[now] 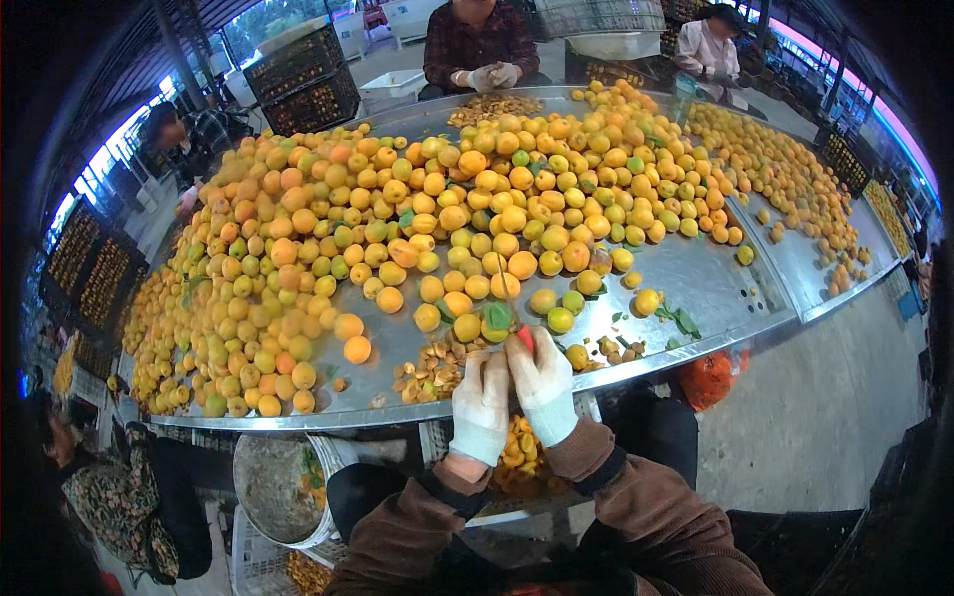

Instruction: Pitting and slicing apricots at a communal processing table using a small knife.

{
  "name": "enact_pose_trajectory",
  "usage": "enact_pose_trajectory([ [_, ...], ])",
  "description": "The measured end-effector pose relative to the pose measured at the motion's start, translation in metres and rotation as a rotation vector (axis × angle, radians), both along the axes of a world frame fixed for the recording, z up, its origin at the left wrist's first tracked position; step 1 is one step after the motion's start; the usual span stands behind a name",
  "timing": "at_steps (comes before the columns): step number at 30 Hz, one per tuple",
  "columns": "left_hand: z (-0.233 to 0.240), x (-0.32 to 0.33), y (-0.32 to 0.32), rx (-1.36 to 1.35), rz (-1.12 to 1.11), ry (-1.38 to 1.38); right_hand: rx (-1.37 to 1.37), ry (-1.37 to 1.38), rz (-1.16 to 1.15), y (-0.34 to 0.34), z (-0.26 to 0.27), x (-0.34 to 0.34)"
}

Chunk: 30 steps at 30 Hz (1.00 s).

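My right hand [542, 384], in a whitish work glove, is closed around the red handle of a small knife [525, 337], whose thin blade points away over the fruit. Close beside it is my left hand [479, 402], gloved the same way, its fingers curled at the table's near edge; whether it holds a fruit is hidden. Apricots [477, 200], yellow to orange with some green, are heaped on the metal table [715, 290]. A small pile of apricot pits [430, 375] lies just left of my hands. Below them, halved apricots [522, 447] fill a container between my knees.
A white bucket [279, 488] stands at lower left, beside a white plastic crate [250, 551]. An orange-red mesh bag [708, 378] hangs below the table's edge. Across the table a person [481, 45] has gloved hands together near pits. Other people and stacked black crates [302, 78] surround the table.
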<state>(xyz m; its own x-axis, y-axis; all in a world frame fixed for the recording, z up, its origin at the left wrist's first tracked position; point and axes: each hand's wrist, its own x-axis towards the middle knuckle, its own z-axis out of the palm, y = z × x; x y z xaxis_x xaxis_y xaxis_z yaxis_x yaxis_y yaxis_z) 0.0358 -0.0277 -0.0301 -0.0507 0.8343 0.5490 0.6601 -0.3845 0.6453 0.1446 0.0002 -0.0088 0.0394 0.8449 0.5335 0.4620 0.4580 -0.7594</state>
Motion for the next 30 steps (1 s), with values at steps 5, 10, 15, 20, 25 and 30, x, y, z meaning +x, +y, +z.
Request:
enact_pose_trajectory([
  [5,-0.036,0.001,0.002,-0.439,-0.175,-0.736,-0.025,0.028,-0.042,-0.005,0.001,-0.005],
  [10,0.002,-0.023,-0.022,-0.912,-0.467,-0.938,0.065,-0.001,0.129,-0.009,0.009,0.010],
  [15,0.044,-0.013,-0.019,-1.033,-0.425,-1.306,-0.275,0.568,0.135,0.002,-0.013,0.026],
  [20,0.034,-0.025,-0.023,-0.868,-0.576,-1.293,-0.716,0.906,0.404,-0.019,0.003,0.041],
  [25,0.043,-0.019,-0.026,-0.740,-0.467,-1.233,-0.429,0.622,0.401,-0.020,-0.037,0.046],
  [30,0.049,-0.009,-0.028,-0.665,-0.430,-0.668,-0.745,0.886,0.303,-0.029,0.006,0.045],
])
